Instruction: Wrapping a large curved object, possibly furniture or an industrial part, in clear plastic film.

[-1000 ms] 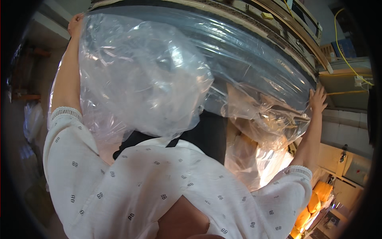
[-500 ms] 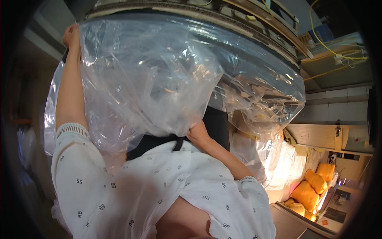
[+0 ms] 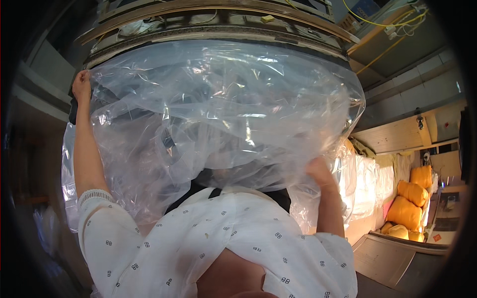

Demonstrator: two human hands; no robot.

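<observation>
A large clear plastic sheet [image 3: 218,107] lies spread in wrinkled folds over the dark work surface in front of me and hangs down toward my lap. At the far left corner my left hand [image 3: 82,85] is closed on the sheet's edge, my arm stretched out. On the right, near the front, my right hand [image 3: 318,169] grips the sheet too; motion blurs it slightly and folds of plastic partly cover its fingers. Under the sheet, dark material shows through at the near side.
A wooden rail [image 3: 218,7] runs along the back of the work surface, with a small yellow block [image 3: 268,19] by it. Yellow cables [image 3: 392,25] hang at the far right. Stuffed orange bags [image 3: 405,213] and white plastic-wrapped goods [image 3: 363,181] stand at the right.
My right hand has moved right, from in front of my waist, drawing the sheet out wider across the surface. My left hand stays at the far left corner. The view has shifted.
</observation>
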